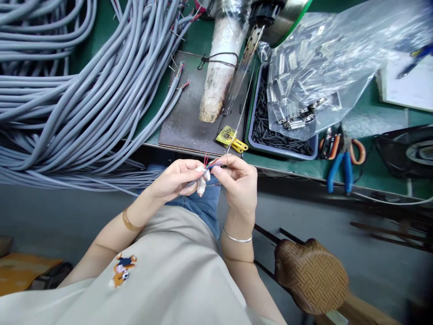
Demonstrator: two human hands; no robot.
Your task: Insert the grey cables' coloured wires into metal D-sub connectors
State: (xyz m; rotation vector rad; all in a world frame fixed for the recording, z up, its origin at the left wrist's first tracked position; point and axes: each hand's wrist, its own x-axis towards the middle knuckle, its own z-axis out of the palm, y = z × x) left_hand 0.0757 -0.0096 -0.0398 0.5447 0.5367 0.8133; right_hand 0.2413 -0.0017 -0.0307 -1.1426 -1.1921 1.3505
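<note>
In front of my body, just off the table edge, my left hand (184,177) pinches the end of a cable, where coloured wires (210,165) fan out in red, blue and green. White wrapping, perhaps tape, covers some of its fingertips. Thumb and forefinger of my right hand (238,180) are closed on the tips of those wires. A thin strand of solder wire (241,119) runs down from the spool (294,20) to the right hand. How the strand sits among the fingers is hidden.
Grey cables (84,99) are heaped at the left. A soldering iron (245,63) hangs over a dark plate (184,122), near yellow clips (233,140). A bin (284,151) of black sleeves, a bag of connectors (294,81) and pliers (341,167) lie right. A stool (318,275) stands below.
</note>
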